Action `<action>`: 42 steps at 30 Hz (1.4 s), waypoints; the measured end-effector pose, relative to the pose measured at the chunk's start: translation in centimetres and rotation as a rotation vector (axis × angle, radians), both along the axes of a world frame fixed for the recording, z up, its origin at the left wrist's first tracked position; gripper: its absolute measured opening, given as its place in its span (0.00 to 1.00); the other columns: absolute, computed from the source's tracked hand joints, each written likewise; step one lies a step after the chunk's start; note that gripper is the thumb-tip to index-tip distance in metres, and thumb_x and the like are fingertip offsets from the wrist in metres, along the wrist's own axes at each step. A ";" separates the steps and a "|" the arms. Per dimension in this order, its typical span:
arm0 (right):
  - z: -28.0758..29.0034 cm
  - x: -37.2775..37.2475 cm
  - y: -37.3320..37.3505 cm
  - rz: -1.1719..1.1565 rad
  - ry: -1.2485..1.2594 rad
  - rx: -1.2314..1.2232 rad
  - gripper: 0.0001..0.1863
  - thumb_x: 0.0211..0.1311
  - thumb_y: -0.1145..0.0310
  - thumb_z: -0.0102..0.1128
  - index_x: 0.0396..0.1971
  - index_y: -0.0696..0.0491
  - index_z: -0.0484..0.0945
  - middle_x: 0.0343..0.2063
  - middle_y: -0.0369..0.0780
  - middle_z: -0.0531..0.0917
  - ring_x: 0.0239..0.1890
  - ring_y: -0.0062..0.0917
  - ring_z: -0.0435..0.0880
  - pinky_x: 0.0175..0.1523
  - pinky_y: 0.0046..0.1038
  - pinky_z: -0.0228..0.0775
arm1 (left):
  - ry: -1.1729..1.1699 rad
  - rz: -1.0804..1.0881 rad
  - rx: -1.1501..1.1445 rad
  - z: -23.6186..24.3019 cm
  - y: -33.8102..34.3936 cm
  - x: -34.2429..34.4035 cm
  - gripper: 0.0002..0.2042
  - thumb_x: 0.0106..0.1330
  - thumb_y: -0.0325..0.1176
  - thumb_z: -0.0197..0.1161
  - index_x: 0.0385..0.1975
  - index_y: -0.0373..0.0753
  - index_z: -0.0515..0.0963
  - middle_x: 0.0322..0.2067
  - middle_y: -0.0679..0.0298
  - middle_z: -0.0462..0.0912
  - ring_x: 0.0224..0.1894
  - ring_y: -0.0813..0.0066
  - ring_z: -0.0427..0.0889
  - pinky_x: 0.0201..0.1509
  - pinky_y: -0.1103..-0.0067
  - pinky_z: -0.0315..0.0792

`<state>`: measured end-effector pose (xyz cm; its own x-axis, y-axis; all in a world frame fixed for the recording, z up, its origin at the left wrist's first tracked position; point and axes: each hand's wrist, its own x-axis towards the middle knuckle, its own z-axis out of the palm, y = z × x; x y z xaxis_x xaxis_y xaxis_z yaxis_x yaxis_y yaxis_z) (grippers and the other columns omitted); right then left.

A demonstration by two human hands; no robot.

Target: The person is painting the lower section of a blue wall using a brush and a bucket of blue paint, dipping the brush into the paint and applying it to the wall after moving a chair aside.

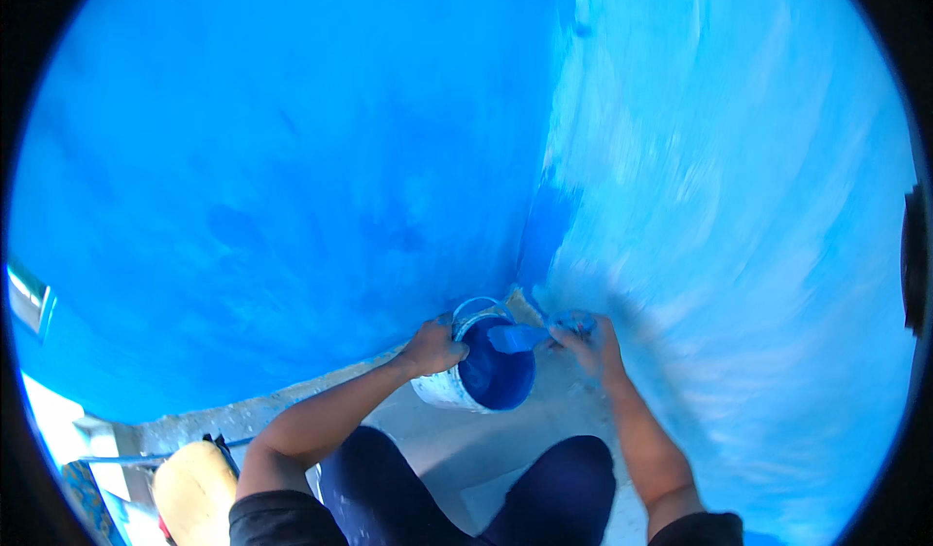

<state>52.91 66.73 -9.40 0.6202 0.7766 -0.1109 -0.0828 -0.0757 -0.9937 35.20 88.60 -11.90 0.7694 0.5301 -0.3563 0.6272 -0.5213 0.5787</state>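
My left hand [433, 349] is closed on the left rim of a white, paint-spattered bucket [445, 389], which tilts so that its mouth shows. Dark blue paint [483, 371] coats the inside, and the raised handle arcs over the far side. In my right hand [595, 349] is a paintbrush [517, 339], gripped by its handle. Its wide, blue-covered head lies over the bucket's mouth; whether the bristles touch the rim I cannot tell. My right fingers are smudged with blue.
Ahead on the left rises a deep blue wall [321, 177]. It meets a paler, streaky blue wall [729, 187] at a corner, with a darker patch low down. Below is the grey floor [408, 420]. A yellowish rounded object [194, 493] stands at the lower left, beside my left arm.
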 end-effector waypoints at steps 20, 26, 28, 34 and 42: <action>7.3 -7.1 -5.8 -0.420 -0.198 0.093 0.06 0.55 0.75 0.63 0.29 0.63 0.80 0.24 0.44 0.82 0.27 0.27 0.84 0.34 0.26 0.76 | -0.028 -0.674 -0.465 6.3 -0.5 7.4 0.28 0.51 0.34 0.63 0.51 0.24 0.67 0.34 0.42 0.81 0.37 0.51 0.83 0.42 0.64 0.75; 6.7 -11.9 -8.4 -0.642 -0.125 -0.076 0.07 0.59 0.74 0.60 0.30 0.63 0.80 0.24 0.44 0.83 0.27 0.25 0.83 0.35 0.26 0.75 | -0.009 -0.836 -0.597 3.3 -0.7 8.5 0.29 0.52 0.31 0.64 0.55 0.25 0.66 0.32 0.48 0.80 0.33 0.60 0.83 0.39 0.67 0.75; 7.1 -13.2 -8.7 -0.726 -0.067 -0.125 0.07 0.60 0.73 0.60 0.31 0.63 0.80 0.24 0.44 0.83 0.27 0.24 0.82 0.35 0.25 0.75 | 0.059 -0.846 -0.592 2.9 -1.4 8.9 0.27 0.52 0.30 0.64 0.51 0.25 0.67 0.30 0.49 0.79 0.32 0.61 0.82 0.37 0.67 0.74; 6.7 -15.2 -7.7 -0.778 -0.067 -0.390 0.08 0.59 0.71 0.61 0.32 0.61 0.81 0.23 0.42 0.83 0.28 0.24 0.83 0.36 0.25 0.75 | 0.098 -0.994 -0.640 0.0 -1.6 9.7 0.28 0.56 0.27 0.65 0.56 0.28 0.63 0.33 0.54 0.80 0.33 0.69 0.81 0.39 0.72 0.75; 7.0 -14.8 -8.5 -0.749 -0.375 -0.581 0.09 0.55 0.69 0.65 0.28 0.60 0.83 0.23 0.44 0.84 0.26 0.25 0.83 0.35 0.24 0.73 | -0.096 -1.082 -0.695 -3.0 -3.4 11.1 0.21 0.62 0.28 0.66 0.50 0.31 0.64 0.26 0.62 0.78 0.27 0.78 0.76 0.33 0.78 0.70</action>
<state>38.13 58.25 -2.35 0.9970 0.0627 -0.0459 0.0019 -0.6109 -0.7917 46.26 85.17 -14.87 0.7264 -0.6496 -0.2246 0.0184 -0.3083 0.9511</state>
